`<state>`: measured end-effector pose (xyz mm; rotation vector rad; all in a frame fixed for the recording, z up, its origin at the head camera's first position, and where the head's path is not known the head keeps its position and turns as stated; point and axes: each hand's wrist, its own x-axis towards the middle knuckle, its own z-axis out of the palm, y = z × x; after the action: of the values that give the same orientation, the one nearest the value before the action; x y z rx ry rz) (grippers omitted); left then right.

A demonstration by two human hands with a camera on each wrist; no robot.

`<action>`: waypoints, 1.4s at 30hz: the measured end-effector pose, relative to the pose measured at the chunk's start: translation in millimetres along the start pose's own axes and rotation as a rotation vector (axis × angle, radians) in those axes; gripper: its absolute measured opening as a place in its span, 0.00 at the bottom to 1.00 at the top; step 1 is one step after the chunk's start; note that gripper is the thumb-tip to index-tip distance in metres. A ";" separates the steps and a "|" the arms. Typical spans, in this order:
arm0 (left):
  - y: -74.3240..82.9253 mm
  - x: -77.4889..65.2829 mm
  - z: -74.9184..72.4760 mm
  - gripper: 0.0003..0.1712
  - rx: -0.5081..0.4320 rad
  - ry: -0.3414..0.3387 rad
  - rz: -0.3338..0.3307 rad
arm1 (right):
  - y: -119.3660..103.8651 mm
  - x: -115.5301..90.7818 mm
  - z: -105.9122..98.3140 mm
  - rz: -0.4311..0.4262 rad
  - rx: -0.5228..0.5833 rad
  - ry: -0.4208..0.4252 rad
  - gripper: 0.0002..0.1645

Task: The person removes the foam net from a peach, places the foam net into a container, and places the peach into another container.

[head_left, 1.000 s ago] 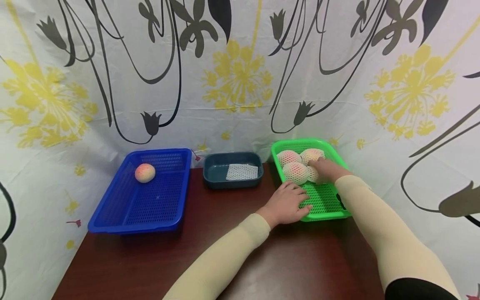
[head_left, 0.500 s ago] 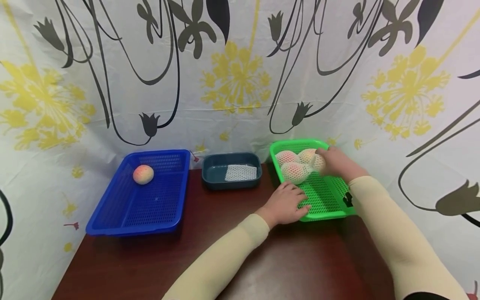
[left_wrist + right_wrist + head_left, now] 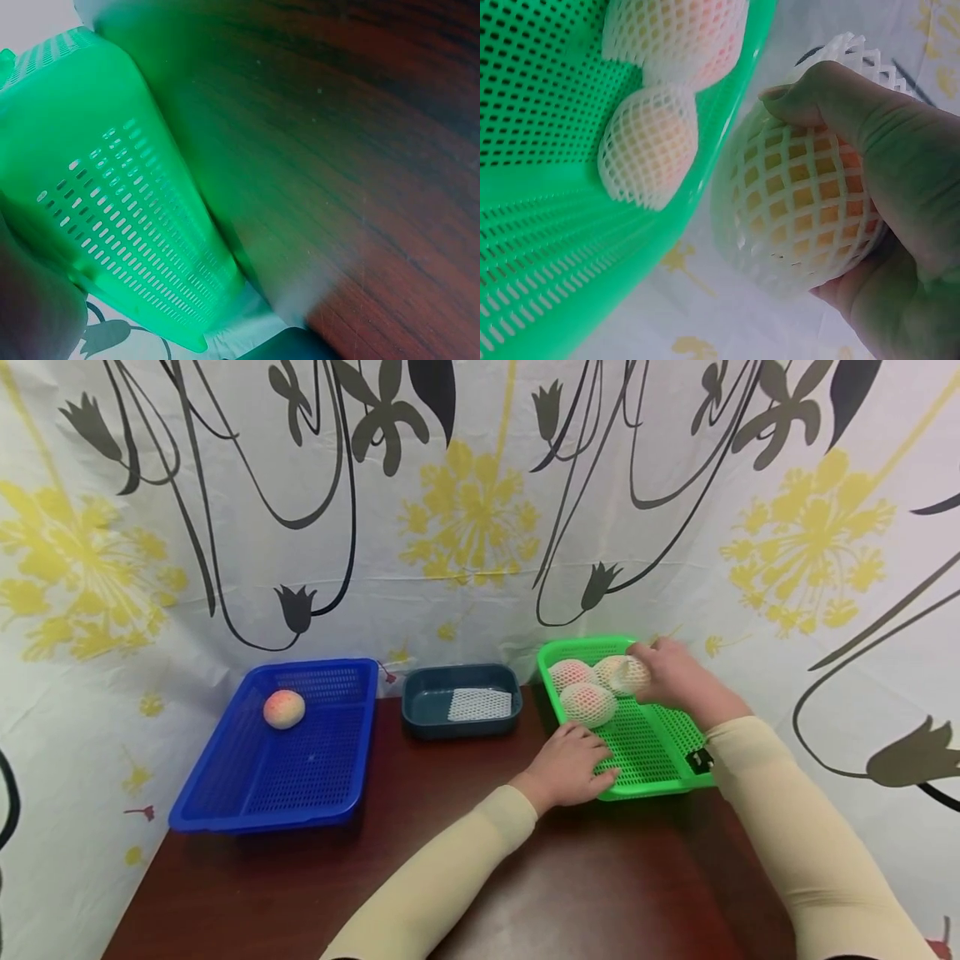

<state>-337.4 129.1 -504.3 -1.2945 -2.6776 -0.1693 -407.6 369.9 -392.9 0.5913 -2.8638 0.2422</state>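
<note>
My right hand (image 3: 678, 681) grips a peach in a white foam net (image 3: 802, 199), fingers and thumb round it, over the far right part of the green basket (image 3: 645, 789). Loose net ends stick out past the thumb. Beside it in the basket lie other netted peaches: one at the back left (image 3: 570, 673), one nearer the front (image 3: 587, 704), and one partly covered (image 3: 609, 670) by the held one. My left hand (image 3: 566, 764) holds the basket's left rim near the front corner, fingers bent over it. Only its edge shows in the left wrist view, beside the basket's perforated wall (image 3: 127, 202).
At the left stands a blue basket (image 3: 360, 777) with one bare peach (image 3: 284, 709) in it. Between the baskets is a dark teal tray (image 3: 420, 727) holding an empty white foam net (image 3: 480, 704). All stand on a dark red-brown table (image 3: 450, 860) against a patterned cloth.
My right hand has moved up and to the right from among the peaches, now with a netted peach in its grip. The left hand has stayed on the basket rim.
</note>
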 end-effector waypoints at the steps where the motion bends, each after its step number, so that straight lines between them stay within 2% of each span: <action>1: -0.5 -0.5 0.3 0.33 -0.001 -0.001 -0.002 | -3.5 0.4 0.5 -0.014 -0.009 0.001 0.47; 6: -2.3 -4.8 -1.2 0.32 -0.049 0.043 -0.017 | -19.1 1.0 5.4 -0.041 -0.015 -0.006 0.47; 9: -2.9 -10.4 -8.3 0.29 -0.112 0.113 -0.027 | -29.4 -0.3 8.7 -0.077 -0.025 -0.015 0.47; 13: -9.0 -24.0 -27.0 0.22 -0.197 0.221 -0.030 | -49.9 -1.3 11.2 -0.144 -0.020 -0.010 0.44; 18: -33.6 -59.7 -54.4 0.13 -0.294 0.344 -0.044 | -83.8 -3.1 17.5 -0.195 0.014 -0.006 0.43; 22: -58.7 -94.3 -70.7 0.09 -0.357 0.408 -0.093 | -115.6 -6.3 19.7 -0.248 0.057 0.008 0.42; 27: -87.0 -132.0 -86.1 0.09 -0.409 0.475 -0.171 | -157.7 -6.8 17.3 -0.332 0.079 0.018 0.42; 31: -101.7 -157.4 -96.9 0.11 -0.462 0.489 -0.252 | -185.0 -2.4 22.7 -0.371 0.070 -0.003 0.41; 36: -112.0 -180.0 -99.2 0.12 -0.508 0.490 -0.369 | -212.0 5.5 33.5 -0.407 0.047 -0.036 0.39; 42: -118.4 -191.8 -97.2 0.09 -0.529 0.542 -0.398 | -234.5 14.4 41.4 -0.441 0.038 -0.061 0.39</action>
<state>-303.8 -108.0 -450.0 -0.6387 -2.4287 -1.1559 -332.2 143.7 -401.8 1.2279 -2.6958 0.2078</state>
